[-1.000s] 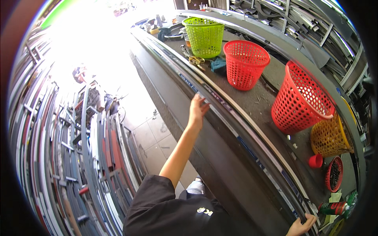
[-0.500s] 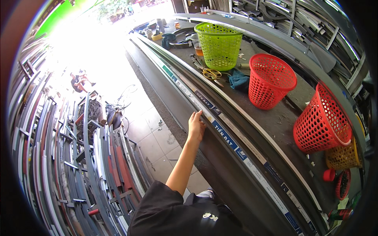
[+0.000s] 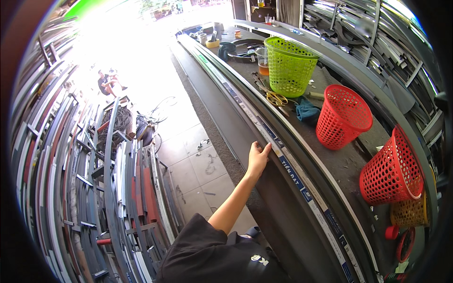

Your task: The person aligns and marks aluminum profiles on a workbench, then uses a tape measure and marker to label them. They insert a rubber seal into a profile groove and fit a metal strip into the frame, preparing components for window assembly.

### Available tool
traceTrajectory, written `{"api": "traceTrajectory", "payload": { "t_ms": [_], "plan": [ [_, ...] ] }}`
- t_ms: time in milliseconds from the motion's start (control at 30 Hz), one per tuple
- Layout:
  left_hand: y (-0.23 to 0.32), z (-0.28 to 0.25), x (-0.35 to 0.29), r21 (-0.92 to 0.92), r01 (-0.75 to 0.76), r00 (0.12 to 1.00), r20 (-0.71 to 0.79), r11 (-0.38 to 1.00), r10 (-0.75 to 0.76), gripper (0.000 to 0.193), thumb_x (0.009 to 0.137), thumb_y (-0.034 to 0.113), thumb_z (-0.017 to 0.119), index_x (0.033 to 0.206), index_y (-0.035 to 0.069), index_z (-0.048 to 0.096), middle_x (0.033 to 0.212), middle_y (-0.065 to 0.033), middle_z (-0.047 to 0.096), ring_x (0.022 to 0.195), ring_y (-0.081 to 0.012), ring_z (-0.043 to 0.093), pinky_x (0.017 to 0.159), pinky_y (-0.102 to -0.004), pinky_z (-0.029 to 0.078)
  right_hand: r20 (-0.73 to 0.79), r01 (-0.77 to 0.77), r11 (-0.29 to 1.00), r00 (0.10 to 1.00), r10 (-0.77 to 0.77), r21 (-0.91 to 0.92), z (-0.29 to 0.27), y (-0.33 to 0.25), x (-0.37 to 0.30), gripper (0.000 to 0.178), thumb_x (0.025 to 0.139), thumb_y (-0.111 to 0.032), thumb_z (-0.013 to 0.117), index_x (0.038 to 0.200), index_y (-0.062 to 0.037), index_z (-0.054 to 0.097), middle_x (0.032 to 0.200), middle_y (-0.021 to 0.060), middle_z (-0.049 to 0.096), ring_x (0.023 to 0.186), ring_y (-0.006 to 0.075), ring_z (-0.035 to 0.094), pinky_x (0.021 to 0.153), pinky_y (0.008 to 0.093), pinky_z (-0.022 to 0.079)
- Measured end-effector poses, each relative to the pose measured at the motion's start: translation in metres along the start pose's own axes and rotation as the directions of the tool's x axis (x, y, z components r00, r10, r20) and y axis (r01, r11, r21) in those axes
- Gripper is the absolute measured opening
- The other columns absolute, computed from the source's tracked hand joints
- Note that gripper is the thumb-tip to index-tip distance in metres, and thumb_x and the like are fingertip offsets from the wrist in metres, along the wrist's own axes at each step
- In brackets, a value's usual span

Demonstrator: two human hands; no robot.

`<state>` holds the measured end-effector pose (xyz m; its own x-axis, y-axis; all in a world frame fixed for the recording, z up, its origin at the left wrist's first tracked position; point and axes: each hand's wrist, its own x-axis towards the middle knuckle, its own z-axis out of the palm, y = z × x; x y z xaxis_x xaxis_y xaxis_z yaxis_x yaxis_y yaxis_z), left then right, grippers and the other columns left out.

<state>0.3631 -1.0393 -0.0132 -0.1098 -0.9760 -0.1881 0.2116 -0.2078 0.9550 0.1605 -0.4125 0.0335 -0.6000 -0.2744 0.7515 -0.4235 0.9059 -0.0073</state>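
My left hand (image 3: pixel 259 157) is at the near side of the long metal profiles, thumb against a profile with a blue-and-white printed film (image 3: pixel 293 177). Its fingers curl inward over the dark grey surface beside that profile. What lies under the fingers is hidden. The bare forearm comes up from a black short sleeve. More long profiles (image 3: pixel 309 153) run side by side along the bench, away toward the bright far end. My right hand is out of view.
On the dark bench (image 3: pixel 330 162) stand a green basket (image 3: pixel 291 66), two red baskets (image 3: pixel 340 118) and a yellow basket (image 3: pixel 409 213). Yellow-handled scissors (image 3: pixel 276 98) lie by a teal cloth (image 3: pixel 306 111). Racks of profiles (image 3: pixel 89 188) fill the left; a person (image 3: pixel 109 84) sits far off.
The view has shifted, moving the bench and baskets right and down in the picture. My left hand stays by the same printed profile; its fingers are more curled, with the thumb raised.
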Motion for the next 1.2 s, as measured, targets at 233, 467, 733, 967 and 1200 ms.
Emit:
{"api": "traceTrajectory", "payload": {
  "t_ms": [233, 467, 733, 967, 1200],
  "plan": [
    [0.019, 0.006, -0.009, 0.234, -0.091, 0.986, -0.115, 0.968, 0.120, 0.053, 0.095, 0.034, 0.071, 0.125, -0.006, 0.051, 0.088, -0.0060, 0.064, 0.066, -0.0126, 0.053, 0.054, -0.0318, 0.045, -0.135, 0.035, 0.993, 0.991, -0.020, 0.109, 0.029, 0.036, -0.017, 0.028, 0.085, -0.014, 0.069, 0.107, 0.0031, 0.067, 0.107, 0.0228, 0.065, 0.100, 0.0424, 0.061, 0.092, 0.0488, 0.046],
    [0.009, -0.020, -0.006, 0.323, -0.416, 0.903, 0.257, 0.850, 0.345, 0.034, 0.101, 0.031, 0.059, 0.100, -0.002, 0.068, 0.086, -0.0101, 0.066, 0.079, -0.0182, 0.061, 0.070, -0.0327, 0.050, -0.088, -0.319, 0.944, 0.946, 0.311, -0.084, 0.029, 0.055, -0.051, 0.053, 0.056, 0.002, 0.083, 0.103, -0.0042, 0.060, 0.111, 0.0171, 0.062, 0.110, 0.0387, 0.055, 0.098, 0.0471, 0.043],
    [-0.030, -0.069, 0.082, 0.492, -0.490, 0.868, 0.349, 0.719, 0.354, 0.046, 0.096, 0.012, 0.066, 0.140, 0.001, 0.057, 0.129, -0.0210, 0.059, 0.115, -0.0290, 0.059, 0.098, -0.0371, 0.051, -0.169, -0.476, 0.879, 0.869, 0.465, -0.024, 0.015, 0.014, -0.028, 0.065, 0.052, 0.004, 0.086, 0.105, -0.0051, 0.050, 0.115, 0.0179, 0.054, 0.112, 0.0401, 0.050, 0.098, 0.0472, 0.039],
    [-0.034, -0.065, 0.117, 0.049, -0.034, 0.965, 0.263, 0.998, 0.020, 0.064, 0.100, 0.034, 0.064, 0.141, -0.012, 0.047, 0.137, -0.0263, 0.053, 0.125, -0.0316, 0.054, 0.108, -0.0418, 0.045, -0.169, -0.444, 0.896, 0.883, 0.438, 0.001, 0.017, 0.016, -0.030, 0.064, 0.057, 0.001, 0.086, 0.114, -0.0068, 0.059, 0.119, 0.0118, 0.061, 0.115, 0.0354, 0.056, 0.096, 0.0450, 0.044],
    [0.006, -0.024, 0.026, -0.103, -0.236, 0.883, 0.392, 0.966, 0.257, 0.074, 0.106, 0.045, 0.047, 0.153, -0.005, 0.020, 0.153, -0.0256, 0.032, 0.136, -0.0389, 0.045, 0.118, -0.0495, 0.037, 0.405, -0.064, 0.992, 0.914, 0.014, 0.111, -0.009, 0.076, 0.031, 0.043, 0.060, -0.022, 0.088, 0.101, -0.0157, 0.077, 0.102, 0.0037, 0.075, 0.105, 0.0217, 0.067, 0.104, 0.0433, 0.040]
  ]
}}
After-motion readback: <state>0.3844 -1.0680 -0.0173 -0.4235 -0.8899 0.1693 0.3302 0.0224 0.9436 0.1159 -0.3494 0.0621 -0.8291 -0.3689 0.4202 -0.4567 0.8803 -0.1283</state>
